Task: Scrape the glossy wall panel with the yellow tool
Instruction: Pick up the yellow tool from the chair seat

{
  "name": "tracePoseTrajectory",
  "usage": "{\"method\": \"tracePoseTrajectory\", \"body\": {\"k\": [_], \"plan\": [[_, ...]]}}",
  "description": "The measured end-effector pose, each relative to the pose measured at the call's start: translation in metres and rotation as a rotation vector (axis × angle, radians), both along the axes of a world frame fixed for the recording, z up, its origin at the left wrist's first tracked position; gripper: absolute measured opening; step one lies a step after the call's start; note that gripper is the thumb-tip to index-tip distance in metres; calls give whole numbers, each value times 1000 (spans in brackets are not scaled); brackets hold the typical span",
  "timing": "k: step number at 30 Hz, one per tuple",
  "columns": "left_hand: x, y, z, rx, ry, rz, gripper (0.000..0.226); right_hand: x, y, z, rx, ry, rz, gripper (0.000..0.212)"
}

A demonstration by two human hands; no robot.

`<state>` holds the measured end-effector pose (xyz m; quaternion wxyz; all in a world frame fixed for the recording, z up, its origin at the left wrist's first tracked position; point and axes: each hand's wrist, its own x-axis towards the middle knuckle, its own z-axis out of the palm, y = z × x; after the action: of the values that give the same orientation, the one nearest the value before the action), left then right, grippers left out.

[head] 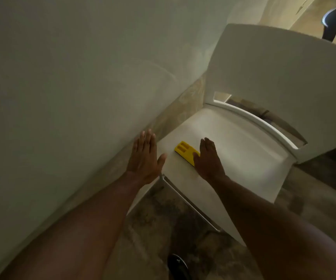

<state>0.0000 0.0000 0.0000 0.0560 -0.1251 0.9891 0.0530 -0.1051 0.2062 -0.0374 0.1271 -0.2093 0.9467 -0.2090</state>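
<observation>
The yellow tool (pixel 184 152), a flat plastic scraper with slots at one end, lies on the seat of a white chair (pixel 244 150). My right hand (pixel 209 160) hovers over the tool's near end with fingers extended, covering that end; whether it touches the tool is unclear. My left hand (pixel 144 158) is flat and open, fingers together, beside the bottom edge of the glossy pale wall panel (pixel 72 87) that fills the left of the view. Neither hand holds anything.
The chair's backrest (pixel 284 73) rises at the right. A strip of patterned floor (pixel 183 102) runs between wall and chair. Mottled dark floor (pixel 173 219) lies below, with my black shoe (pixel 177 265) at the bottom edge. A dark object (pixel 332 23) stands top right.
</observation>
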Motion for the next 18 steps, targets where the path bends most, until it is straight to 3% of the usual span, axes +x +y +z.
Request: {"method": "tracePoseTrajectory", "body": {"k": [5,11,18], "plan": [[-1,7,-27,18,-62,-1,82,-9,6,-23,38,-17,-30,40],[0,11,-36,40,-94,-5,82,-16,-6,-37,41,-161,60,74],[5,8,-25,44,-64,20,83,-14,-20,-40,70,-177,70,73]]}}
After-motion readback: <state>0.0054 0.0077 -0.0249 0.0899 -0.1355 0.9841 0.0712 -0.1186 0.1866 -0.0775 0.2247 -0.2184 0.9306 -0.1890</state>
